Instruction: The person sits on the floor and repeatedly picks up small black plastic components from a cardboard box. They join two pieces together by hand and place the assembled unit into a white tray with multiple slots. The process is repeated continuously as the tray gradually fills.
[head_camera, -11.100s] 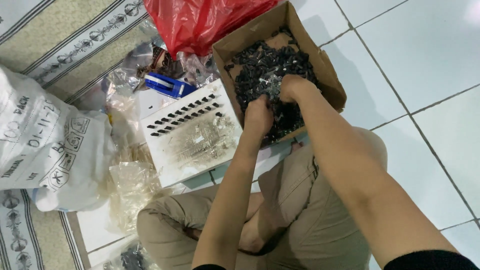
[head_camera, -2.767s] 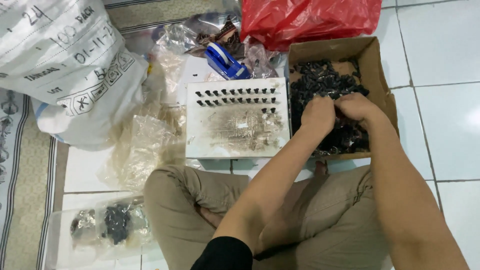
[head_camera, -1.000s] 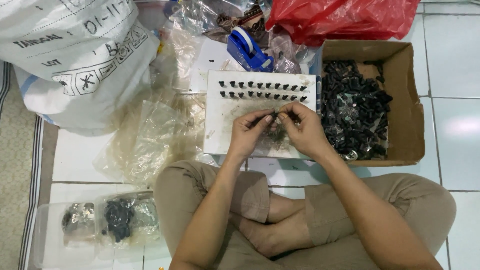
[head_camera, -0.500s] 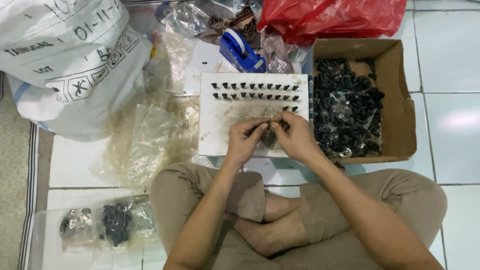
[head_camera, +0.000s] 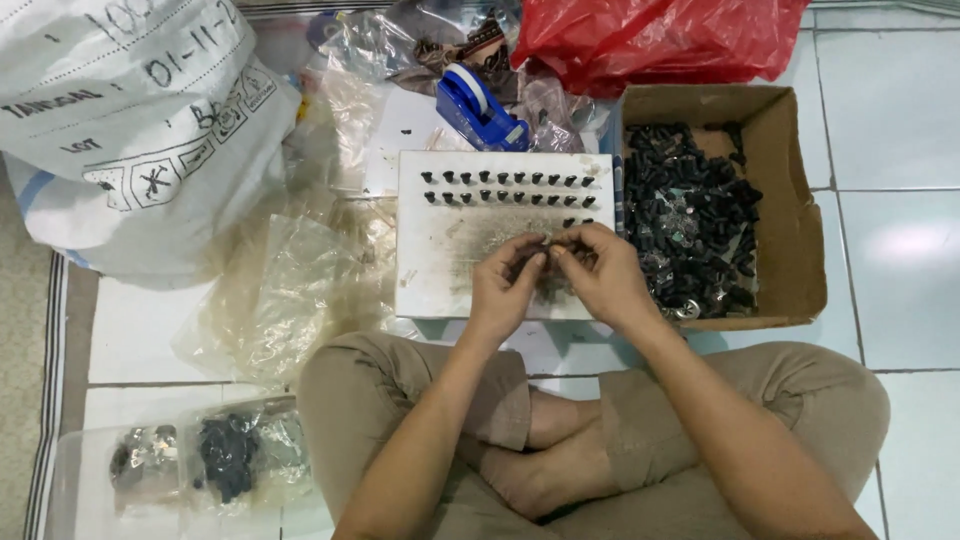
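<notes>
Hands together over a white perforated board (head_camera: 450, 260) on the tiled floor, left hand (head_camera: 505, 290) and right hand (head_camera: 600, 275) each pinching small black parts (head_camera: 548, 262) between fingertips, cardboard box (head_camera: 790, 200) of black parts just right, blue tape dispenser (head_camera: 478, 108) behind.

One white board (head_camera: 450, 270), one cardboard box (head_camera: 790, 200), one blue tape dispenser (head_camera: 480, 110), one red bag (head_camera: 660, 40), two hands.

A big white sack (head_camera: 130, 120) lies far left, a red plastic bag (head_camera: 660, 40) at top beside a blue tape dispenser (head_camera: 480, 108). Clear bags (head_camera: 290, 300) cover the tiled floor (head_camera: 900, 130); a clear tub (head_camera: 70, 490) sits lower left.
</notes>
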